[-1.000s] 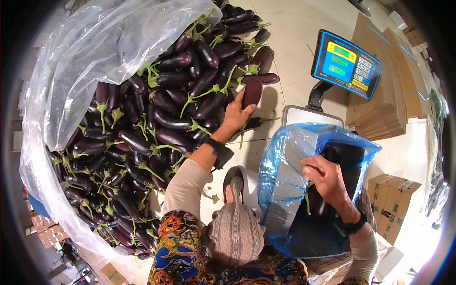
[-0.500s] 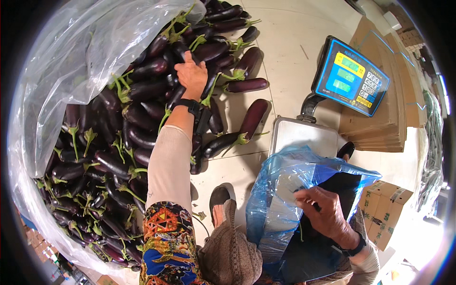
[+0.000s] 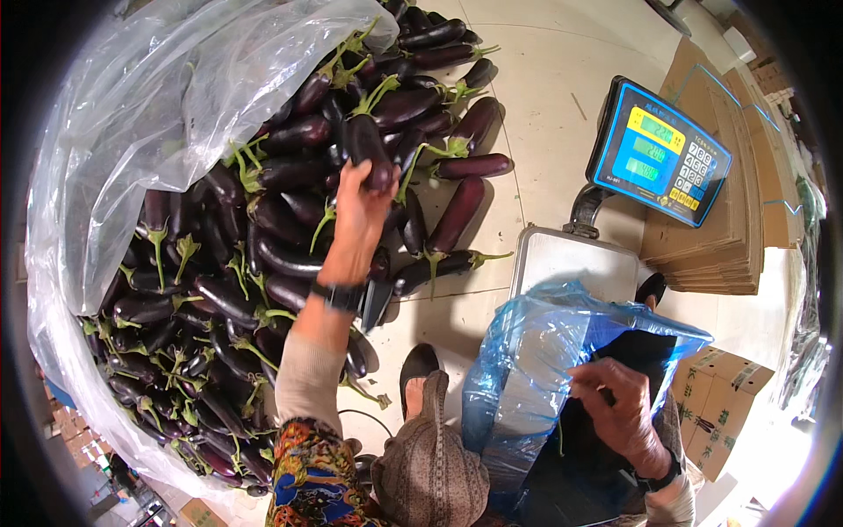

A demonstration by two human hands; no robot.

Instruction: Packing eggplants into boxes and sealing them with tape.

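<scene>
My left hand (image 3: 358,206) grips the blossom end of a dark purple eggplant (image 3: 371,145), whose green stem points away from me. Around it spreads a large heap of eggplants (image 3: 211,299), partly under a clear plastic sheet (image 3: 167,114). On the right, my right hand (image 3: 619,408) is over the mouth of a translucent blue plastic bag (image 3: 518,351), fingers curled toward the thumb. What they pinch, if anything, cannot be made out. A black surface (image 3: 553,474) shows inside the bag, with a green stem against it.
A scale's metal platform (image 3: 571,263) lies partly beneath the bag, its blue display panel (image 3: 659,154) raised on a post. Flattened cardboard (image 3: 707,250) is stacked behind it. A printed carton (image 3: 720,408) stands at right. My shoe (image 3: 420,364) is on the tiled floor between heap and bag.
My left hand has taken hold of an eggplant on the heap and drawn it slightly toward me. My right hand stays over the blue bag. The view has shifted slightly.
</scene>
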